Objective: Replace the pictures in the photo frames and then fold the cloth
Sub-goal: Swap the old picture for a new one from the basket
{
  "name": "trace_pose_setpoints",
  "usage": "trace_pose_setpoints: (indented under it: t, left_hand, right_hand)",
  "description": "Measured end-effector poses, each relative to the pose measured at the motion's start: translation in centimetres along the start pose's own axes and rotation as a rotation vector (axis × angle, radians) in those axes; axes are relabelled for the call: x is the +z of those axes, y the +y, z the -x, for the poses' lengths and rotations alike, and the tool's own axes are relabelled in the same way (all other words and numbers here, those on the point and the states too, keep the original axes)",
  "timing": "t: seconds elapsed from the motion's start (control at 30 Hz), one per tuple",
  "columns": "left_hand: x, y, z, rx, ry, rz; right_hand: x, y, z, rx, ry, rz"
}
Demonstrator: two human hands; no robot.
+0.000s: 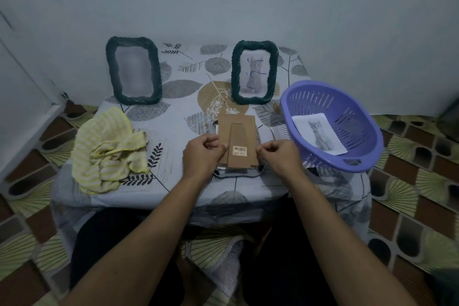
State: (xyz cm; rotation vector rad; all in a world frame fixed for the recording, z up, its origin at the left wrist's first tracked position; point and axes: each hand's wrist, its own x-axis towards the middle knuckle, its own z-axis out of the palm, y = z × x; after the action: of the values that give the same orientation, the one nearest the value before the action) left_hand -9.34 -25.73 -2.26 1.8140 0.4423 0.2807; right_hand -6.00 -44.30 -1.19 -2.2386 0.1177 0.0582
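Face-down photo frame with brown cardboard backing (238, 141) lies mid-table (173, 176), long axis pointing away from the person, flanked evenly: left hand (202, 154) pinches its left edge, right hand (278, 156) its right.

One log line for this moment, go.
phase: picture swap | left hand, right hand: pinching edges of face-down frame | cloth: crumpled, unfolded | basket: holds cat picture

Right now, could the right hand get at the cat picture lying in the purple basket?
Probably yes. The cat picture lies uncovered in the open purple basket, just beside the right hand, which must first release the brown backing board.
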Motion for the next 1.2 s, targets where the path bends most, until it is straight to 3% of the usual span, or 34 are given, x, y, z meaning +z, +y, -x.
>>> trace_pose_setpoints:
  t: [0.13, 0.67, 1.2]
  left_hand:
    - [0.07, -0.37, 0.13, 0.069, 0.020, -0.176]
    - [0.02, -0.80, 0.08, 0.110, 0.024, -0.311]
    - [0.07, -0.43, -0.16, 0.037, -0.014, -0.388]
  right_hand:
    - [0.17, 0.26, -0.04, -0.002, 0.002, 0.080]
    - [0.36, -0.13, 0.21, -0.149, 0.082, 0.378]
    - [0.28, -0.42, 0.42, -0.116, 0.035, 0.356]
